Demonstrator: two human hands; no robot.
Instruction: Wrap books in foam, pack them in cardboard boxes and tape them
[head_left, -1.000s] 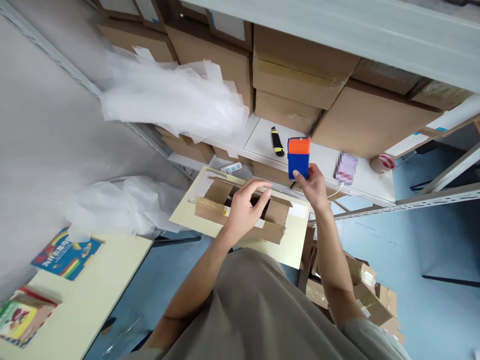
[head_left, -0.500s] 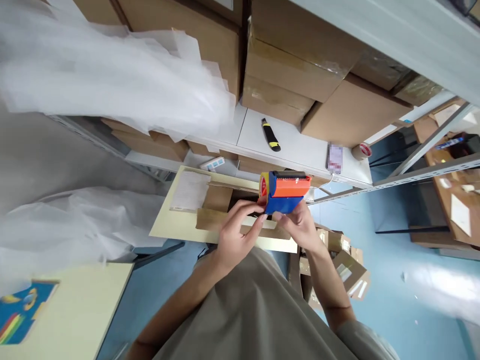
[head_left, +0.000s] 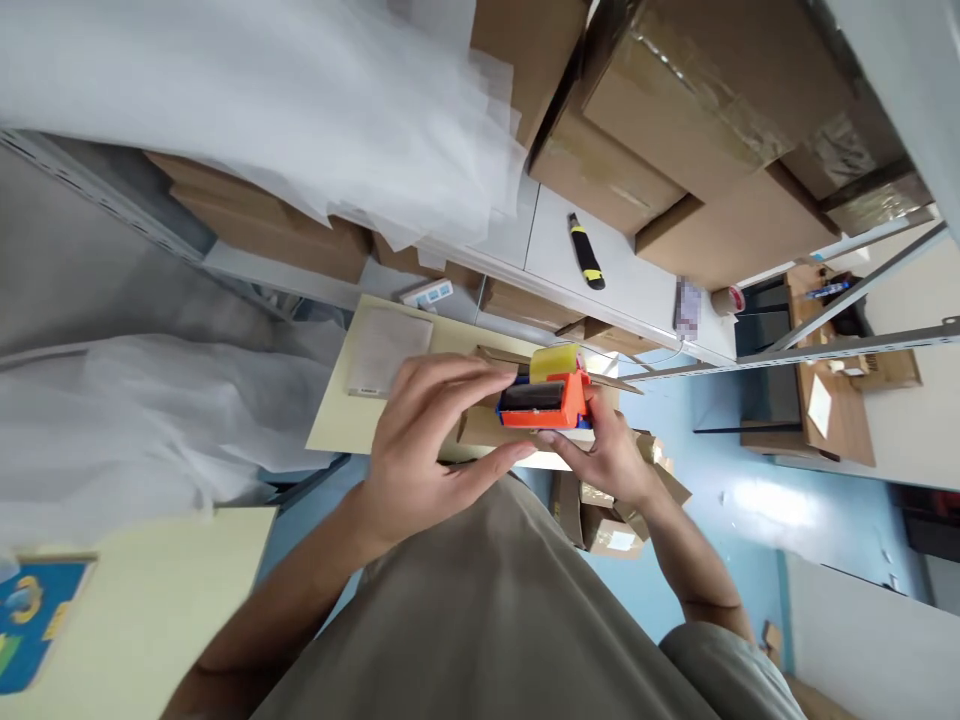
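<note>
Nearest, shirt: we look down over a grey-brown shirt (head_left: 495,600), both forearms reaching out past it.
Left hand: our left hand (head_left: 420,450) has its thumb and fingers spread apart, tips close to the dispenser's left end; we cannot tell whether they touch it.
Right hand: our right hand (head_left: 611,450) is clamped on the right end of the tape dispenser, thumb along the near side.
Tape dispenser: the orange-and-blue tape dispenser (head_left: 574,400) is held up over the table, black roller upward, yellow tape roll (head_left: 555,362) on its far side.
Step in hand: we judge this to be turning and settling the dispenser between the hands.
Next move: it would call for a firm right grip and careful left fingertips — we should mind any cutting edge.
Under the hands: a cardboard carton (head_left: 480,425), partly hidden, rests on the pale yellow table (head_left: 337,420).
Shelf beyond: a black-and-yellow utility knife (head_left: 585,252) lies on the white shelf (head_left: 622,280) — well apart from both hands.
Farthest: a wooden desk (head_left: 840,420) stands off to the right.
</note>
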